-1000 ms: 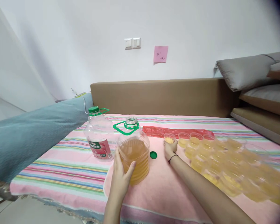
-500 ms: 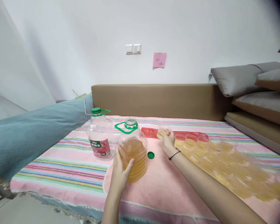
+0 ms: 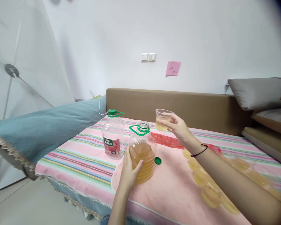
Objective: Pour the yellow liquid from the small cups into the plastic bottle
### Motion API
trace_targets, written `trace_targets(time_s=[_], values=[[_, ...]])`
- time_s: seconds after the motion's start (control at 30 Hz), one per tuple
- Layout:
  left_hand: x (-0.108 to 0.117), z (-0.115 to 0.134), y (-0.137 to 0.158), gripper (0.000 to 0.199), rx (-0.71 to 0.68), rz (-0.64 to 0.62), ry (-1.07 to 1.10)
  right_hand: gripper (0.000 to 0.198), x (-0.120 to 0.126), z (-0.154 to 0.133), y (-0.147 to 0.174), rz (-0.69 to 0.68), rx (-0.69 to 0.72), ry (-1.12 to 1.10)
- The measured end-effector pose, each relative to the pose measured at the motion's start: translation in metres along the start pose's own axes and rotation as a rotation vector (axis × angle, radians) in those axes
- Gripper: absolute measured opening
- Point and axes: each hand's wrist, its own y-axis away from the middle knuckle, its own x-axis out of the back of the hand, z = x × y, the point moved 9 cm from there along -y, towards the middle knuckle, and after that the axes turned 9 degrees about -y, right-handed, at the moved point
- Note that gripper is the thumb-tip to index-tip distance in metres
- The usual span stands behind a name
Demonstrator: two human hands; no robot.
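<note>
a: please, what is in the right hand (image 3: 180,127)?

b: it holds a clear cup (image 3: 164,121) between thumb and fingers. the cup is in the air, almost upright, with pale yellow liquid inside.

a: and the left hand (image 3: 128,171)?

b: this one holds the side of an uncapped bottle (image 3: 144,157), with the thumb spread from the fingers. the bottle stands on the pink cloth (image 3: 170,190), partly filled with amber liquid.

a: is the cup touching the bottle?

b: no, it is near the bottle's neck, to the right and apart.

a: what is around them?

b: a green cap (image 3: 157,160) lies just beside the bottle. a labelled bottle (image 3: 112,134) stands to the left. many filled cups (image 3: 211,195) stand at right, partly behind the forearm.
</note>
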Motion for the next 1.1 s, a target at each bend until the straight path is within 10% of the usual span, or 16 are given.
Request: trace_targets(time_s=[1.1], values=[[-0.002, 0.002, 0.002, 0.091, -0.006, -0.031, -0.040, 0.051, -0.026, -0.017, -0.018, -0.210, 0.142, 0.484]])
